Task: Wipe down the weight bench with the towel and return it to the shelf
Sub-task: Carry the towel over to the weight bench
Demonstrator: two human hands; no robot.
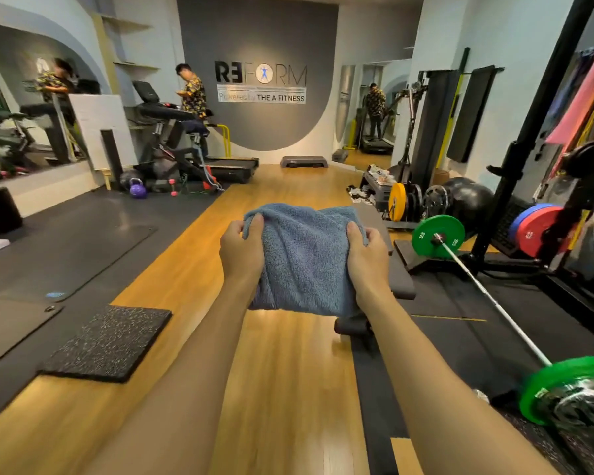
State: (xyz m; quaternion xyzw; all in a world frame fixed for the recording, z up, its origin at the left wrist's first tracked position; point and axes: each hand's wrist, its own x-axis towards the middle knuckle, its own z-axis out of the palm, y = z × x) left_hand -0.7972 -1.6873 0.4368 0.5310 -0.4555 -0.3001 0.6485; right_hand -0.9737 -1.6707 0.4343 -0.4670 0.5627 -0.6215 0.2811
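Observation:
A blue-grey terry towel (306,258) hangs folded in front of me, held up in the air at arm's length. My left hand (242,252) grips its upper left edge and my right hand (367,255) grips its upper right edge. Behind and below the towel stands the dark padded weight bench (400,272), running away from me; the towel and my right forearm hide most of it. Only the bench's right side and its near foot (352,327) show. No shelf can be made out with certainty.
A barbell (494,303) with green plates lies on the floor to the right, beside a black rack (528,132) with red and blue plates. Black mats (83,241) and a speckled tile (107,342) lie on the left. A person stands on a treadmill (227,166) at the back.

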